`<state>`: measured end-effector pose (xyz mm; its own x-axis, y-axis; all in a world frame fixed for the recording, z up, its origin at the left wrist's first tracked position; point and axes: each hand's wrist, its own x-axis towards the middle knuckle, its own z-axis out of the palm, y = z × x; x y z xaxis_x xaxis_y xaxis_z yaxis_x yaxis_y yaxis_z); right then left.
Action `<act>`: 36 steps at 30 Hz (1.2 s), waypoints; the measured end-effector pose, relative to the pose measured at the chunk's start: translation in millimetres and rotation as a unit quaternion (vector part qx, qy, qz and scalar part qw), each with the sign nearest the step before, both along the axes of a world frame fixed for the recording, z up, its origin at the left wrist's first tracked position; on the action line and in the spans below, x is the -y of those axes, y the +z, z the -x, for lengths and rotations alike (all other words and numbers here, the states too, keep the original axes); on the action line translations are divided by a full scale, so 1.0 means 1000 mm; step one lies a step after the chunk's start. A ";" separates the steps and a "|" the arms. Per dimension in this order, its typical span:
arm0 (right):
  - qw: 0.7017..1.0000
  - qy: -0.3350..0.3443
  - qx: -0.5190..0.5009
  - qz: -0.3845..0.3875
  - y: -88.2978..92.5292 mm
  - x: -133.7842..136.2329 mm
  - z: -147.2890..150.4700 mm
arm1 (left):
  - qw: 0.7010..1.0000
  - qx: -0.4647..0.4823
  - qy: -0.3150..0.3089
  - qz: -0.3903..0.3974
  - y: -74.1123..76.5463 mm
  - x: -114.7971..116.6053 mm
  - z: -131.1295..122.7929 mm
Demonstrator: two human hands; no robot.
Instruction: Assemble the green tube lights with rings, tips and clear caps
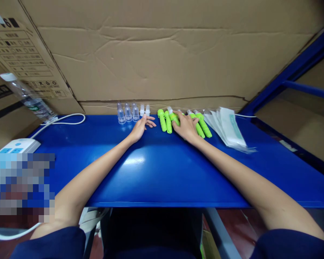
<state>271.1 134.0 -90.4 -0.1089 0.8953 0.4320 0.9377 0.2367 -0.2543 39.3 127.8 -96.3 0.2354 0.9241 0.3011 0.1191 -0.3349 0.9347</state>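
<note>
My left hand (140, 128) rests near the back of the blue table, its fingers apart and pointing right, with nothing in them. Just behind it stand two small white caps (145, 109), partly hidden by the fingers. To their left are three clear plastic bottle-shaped pieces (127, 113). My right hand (188, 127) reaches over a row of bright green tubes (162, 121), with thumb and fingers closed around one green tube (174, 117) that has a clear tip. More green tubes (203, 125) lie to the right, some partly covered by the hand.
Flat white plastic packets (228, 127) are fanned out at the right. A water bottle (32, 100) leans at the back left, beside a white cable and a power strip (21, 144). Cardboard (164, 64) walls the back; a blue metal frame (283, 75) stands right.
</note>
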 end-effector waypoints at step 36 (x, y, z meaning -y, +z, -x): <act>0.962 -0.101 0.212 0.140 0.044 0.057 0.034 | 1.000 -0.014 -0.004 0.002 0.001 0.001 0.000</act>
